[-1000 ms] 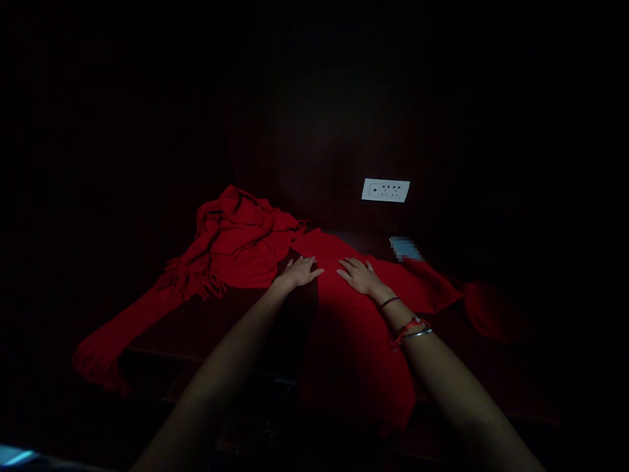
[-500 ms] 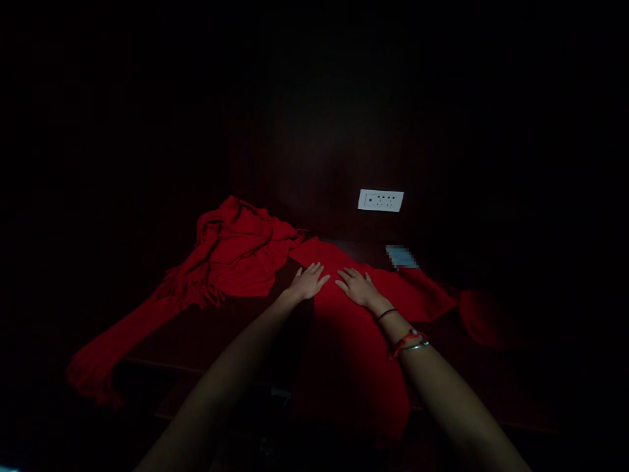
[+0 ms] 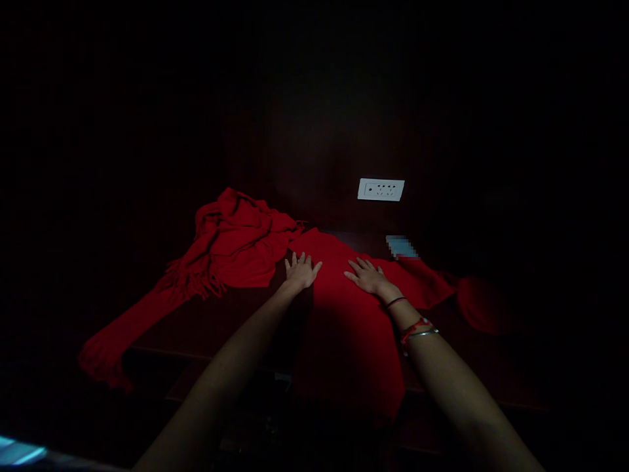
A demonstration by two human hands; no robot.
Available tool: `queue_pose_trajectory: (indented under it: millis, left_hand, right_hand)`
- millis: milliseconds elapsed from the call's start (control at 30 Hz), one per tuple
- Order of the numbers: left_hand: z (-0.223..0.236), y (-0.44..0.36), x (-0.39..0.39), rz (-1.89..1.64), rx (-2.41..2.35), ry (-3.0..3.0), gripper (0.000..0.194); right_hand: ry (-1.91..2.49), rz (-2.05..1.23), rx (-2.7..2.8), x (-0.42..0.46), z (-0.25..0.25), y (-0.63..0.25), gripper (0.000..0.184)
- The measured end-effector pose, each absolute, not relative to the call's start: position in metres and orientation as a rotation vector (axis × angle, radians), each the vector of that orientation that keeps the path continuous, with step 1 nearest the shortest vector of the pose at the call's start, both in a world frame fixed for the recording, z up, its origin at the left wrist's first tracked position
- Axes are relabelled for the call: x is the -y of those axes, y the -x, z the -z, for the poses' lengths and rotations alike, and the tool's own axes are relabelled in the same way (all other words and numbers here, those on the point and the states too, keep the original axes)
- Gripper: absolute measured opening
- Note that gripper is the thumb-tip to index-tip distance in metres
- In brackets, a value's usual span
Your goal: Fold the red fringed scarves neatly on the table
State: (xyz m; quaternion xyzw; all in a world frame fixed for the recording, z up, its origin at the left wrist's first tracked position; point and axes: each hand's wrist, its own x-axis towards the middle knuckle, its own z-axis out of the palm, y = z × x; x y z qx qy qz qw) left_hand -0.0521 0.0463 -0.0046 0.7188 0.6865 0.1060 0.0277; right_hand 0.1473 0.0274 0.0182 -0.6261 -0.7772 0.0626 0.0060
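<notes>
A red scarf (image 3: 351,328) lies spread over the dark table, its near end hanging over the front edge. My left hand (image 3: 301,271) rests at the scarf's left edge with the fingers spread. On the cloth further right, my right hand (image 3: 367,276) lies flat, fingers stretched out. Neither hand grips the fabric. A second heap of red fringed cloth (image 3: 246,242) sits crumpled to the left, with one fringed end trailing over the table's edge. Whether the red cloth (image 3: 479,305) in the shadow at the right belongs to the spread scarf, I cannot tell.
A white wall socket (image 3: 381,189) is set in the dark panel behind the table (image 3: 236,328). Near the back stands or lies a pale blurred rectangle (image 3: 401,247). Something bright and bluish (image 3: 19,451) shows at the lower left corner. Deep shadow hides the surroundings.
My hands have moved apart, the left one leftward to the scarf's edge and the right one rightward over the cloth. The view has tilted slightly, and more of the bright corner object shows.
</notes>
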Motion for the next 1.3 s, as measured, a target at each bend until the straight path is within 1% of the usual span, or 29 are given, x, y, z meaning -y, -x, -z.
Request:
queue_pose_trajectory:
  millis: [67,133,233,333,433,567,700,767,833,900,1000,1100,1233,1300]
  left_hand:
    - [0.004,0.052,-0.045,-0.339,-2.131,-2.211,0.070]
    - [0.002,0.052,-0.042,-0.394,-2.112,-2.261,0.069]
    - [-0.001,0.052,-0.038,-0.410,-1.847,-2.504,0.064]
    - [-0.003,0.052,-0.037,-0.260,-1.623,-2.596,0.058]
    - [-0.002,0.051,-0.038,-0.253,-1.694,-2.552,0.057]
    - [-0.001,0.055,-0.039,-0.318,-1.837,-2.490,0.055]
    - [-0.001,0.061,-0.040,-0.340,-2.001,-2.354,0.057]
    - [-0.002,0.062,-0.039,-0.352,-2.050,-2.339,0.058]
    - [-0.004,0.062,-0.037,-0.402,-2.004,-2.436,0.057]
    - [-0.005,0.060,-0.035,-0.436,-1.814,-2.597,0.055]
    - [-0.007,0.056,-0.033,-0.286,-1.542,-2.660,0.054]
    - [-0.006,0.054,-0.036,-0.134,-1.552,-2.564,0.055]
    - [-0.007,0.054,-0.037,-0.075,-1.597,-2.519,0.055]
    - [-0.009,0.053,-0.034,-0.105,-1.613,-2.551,0.054]
  right_hand:
    - [1.971,-0.188,2.428,-0.027,-0.018,-0.147,0.066]
    - [1.957,-0.111,2.384,-0.026,-0.019,-0.146,0.065]
    - [1.923,-0.022,2.335,-0.025,-0.021,-0.145,0.066]
    - [1.992,-0.163,2.406,-0.027,-0.021,-0.145,0.066]
    - [2.042,-0.233,2.418,-0.028,-0.021,-0.145,0.065]
    - [1.988,-0.131,2.356,-0.025,-0.020,-0.145,0.063]
    - [1.938,-0.044,2.295,-0.023,-0.022,-0.146,0.060]
    - [1.928,0.010,2.252,-0.022,-0.023,-0.146,0.062]
    - [1.872,0.020,2.268,-0.022,-0.024,-0.145,0.066]
    - [1.816,-0.050,2.358,-0.022,-0.023,-0.141,0.067]
    - [1.855,-0.181,2.475,-0.021,-0.019,-0.135,0.068]
    - [1.949,-0.207,2.477,-0.020,-0.016,-0.137,0.068]
    - [2.060,-0.233,2.437,-0.018,-0.016,-0.161,0.068]
    - [2.090,-0.244,2.416,-0.015,-0.018,-0.176,0.069]
